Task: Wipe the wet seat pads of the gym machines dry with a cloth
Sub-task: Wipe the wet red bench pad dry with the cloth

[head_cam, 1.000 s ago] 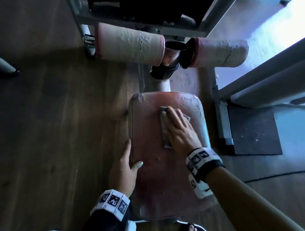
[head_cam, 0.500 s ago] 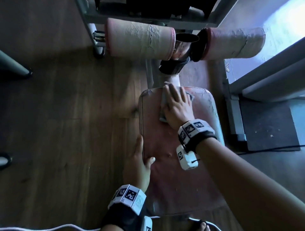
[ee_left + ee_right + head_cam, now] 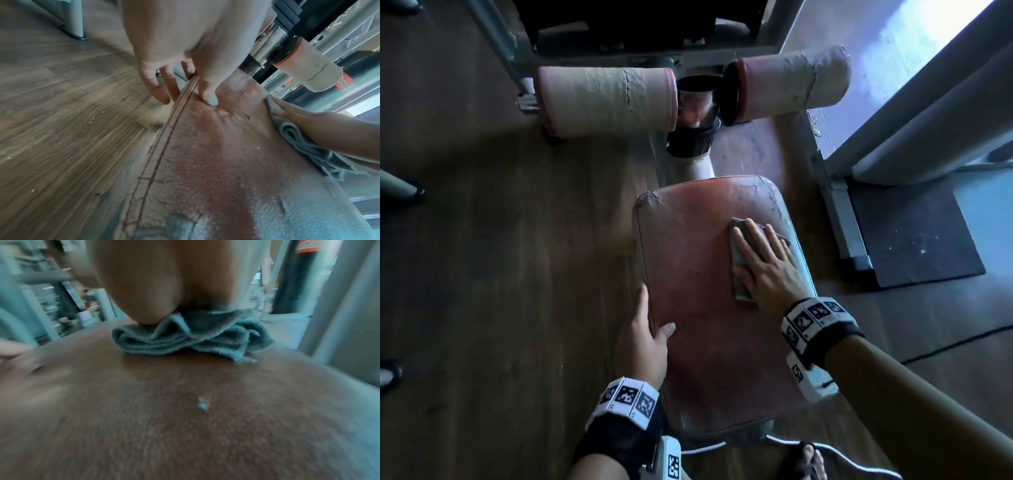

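Observation:
The worn reddish-brown seat pad (image 3: 698,291) fills the middle of the head view. My right hand (image 3: 763,260) lies flat on a folded grey cloth (image 3: 738,263) and presses it onto the pad's far right part, near the right edge. The right wrist view shows the bunched cloth (image 3: 185,337) under my palm (image 3: 164,288), on the pad (image 3: 185,418). My left hand (image 3: 647,332) holds the pad's left edge, thumb (image 3: 207,95) on top and fingers (image 3: 156,87) down the side. The left wrist view also shows the cloth (image 3: 304,146).
Two cracked foam rollers (image 3: 606,99) (image 3: 791,82) and the machine's post (image 3: 698,161) stand just beyond the pad. A black mat (image 3: 914,233) and a metal frame lie to the right. A white cable (image 3: 842,455) and my sandalled foot (image 3: 804,459) are by the near end. Wood floor (image 3: 500,274) is on the left.
My right hand has slid the cloth back from the pad's far edge toward me and to the right side. My left hand has kept its hold on the left edge.

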`<act>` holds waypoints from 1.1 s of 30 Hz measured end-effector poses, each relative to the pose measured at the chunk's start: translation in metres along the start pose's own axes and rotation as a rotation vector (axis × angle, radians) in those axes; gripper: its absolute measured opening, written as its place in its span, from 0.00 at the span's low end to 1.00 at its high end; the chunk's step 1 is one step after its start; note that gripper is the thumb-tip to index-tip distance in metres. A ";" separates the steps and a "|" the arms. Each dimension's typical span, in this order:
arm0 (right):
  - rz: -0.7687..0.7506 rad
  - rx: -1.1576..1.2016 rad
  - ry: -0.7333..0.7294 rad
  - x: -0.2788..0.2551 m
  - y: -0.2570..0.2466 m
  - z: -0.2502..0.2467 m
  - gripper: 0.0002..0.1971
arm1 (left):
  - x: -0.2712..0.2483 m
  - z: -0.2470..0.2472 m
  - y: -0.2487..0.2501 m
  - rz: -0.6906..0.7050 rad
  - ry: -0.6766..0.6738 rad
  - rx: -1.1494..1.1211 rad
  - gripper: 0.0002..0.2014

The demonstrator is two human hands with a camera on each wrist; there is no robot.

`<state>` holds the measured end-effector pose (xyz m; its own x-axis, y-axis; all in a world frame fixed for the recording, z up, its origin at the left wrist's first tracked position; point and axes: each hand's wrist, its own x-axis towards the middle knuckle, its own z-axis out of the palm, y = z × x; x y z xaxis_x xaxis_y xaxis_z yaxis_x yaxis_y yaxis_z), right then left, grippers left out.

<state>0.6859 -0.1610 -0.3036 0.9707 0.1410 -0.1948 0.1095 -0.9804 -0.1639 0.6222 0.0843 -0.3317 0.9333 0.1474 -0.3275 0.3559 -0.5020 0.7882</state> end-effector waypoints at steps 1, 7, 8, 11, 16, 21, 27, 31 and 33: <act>0.057 0.011 -0.012 -0.001 0.005 -0.001 0.32 | 0.000 0.001 -0.002 -0.007 -0.001 -0.005 0.45; 0.314 0.106 -0.065 0.034 -0.032 -0.005 0.36 | 0.000 0.006 0.001 -0.054 -0.003 -0.104 0.45; 0.308 0.120 -0.088 0.041 -0.040 -0.007 0.40 | 0.003 0.008 -0.003 -0.049 0.005 -0.091 0.46; 0.106 0.123 -0.128 0.048 -0.064 -0.011 0.41 | 0.010 0.010 -0.018 0.005 0.005 -0.024 0.47; -0.194 0.249 -0.204 0.039 -0.070 -0.030 0.36 | 0.014 0.012 -0.020 0.010 0.012 0.157 0.44; 0.453 0.420 -0.045 0.012 -0.010 -0.020 0.35 | 0.013 0.008 -0.007 0.058 0.063 0.224 0.43; 0.495 0.379 -0.142 -0.008 0.020 0.005 0.40 | 0.007 0.009 0.000 0.013 0.032 0.023 0.43; 0.557 0.429 -0.138 -0.003 0.019 0.004 0.40 | 0.005 0.006 0.005 -0.015 0.028 0.000 0.42; 0.549 0.446 -0.146 -0.002 0.020 0.005 0.40 | 0.003 0.004 0.010 -0.033 0.026 -0.031 0.42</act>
<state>0.6853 -0.1801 -0.3112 0.8188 -0.3082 -0.4843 -0.5138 -0.7697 -0.3790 0.6286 0.0764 -0.3270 0.9219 0.1852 -0.3402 0.3872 -0.4701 0.7932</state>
